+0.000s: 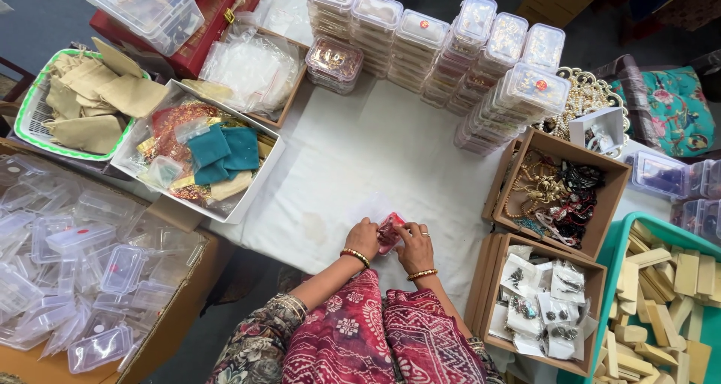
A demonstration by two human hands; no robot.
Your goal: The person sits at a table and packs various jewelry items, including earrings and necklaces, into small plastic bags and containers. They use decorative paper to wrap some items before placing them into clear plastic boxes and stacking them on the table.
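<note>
Both hands meet at the near edge of the white cloth [353,159], at about 6 o'clock in the view. The left hand [363,239] and the right hand [415,246] pinch a small clear packet [390,231] with something red inside, held between them just above the cloth; what the red item is looks too small to tell, perhaps a trinket. Fingers of both hands are curled closed on the packet's edges. Each wrist wears gold bangles.

At 3 o'clock from the hands stands a cardboard box [559,196] of tangled necklaces, and at 4 o'clock another box [541,301] with small bagged pieces. Farther right, at 4 o'clock, a teal crate [612,264] holds wooden blocks. At 12 to 1 o'clock rise stacks of clear lidded cases [451,46]. At 10 o'clock a white tray [248,196] carries teal and gold pouches, with a basket [30,121] of beige bags beyond it. At 8 o'clock a carton [173,309] is full of empty clear cases.
</note>
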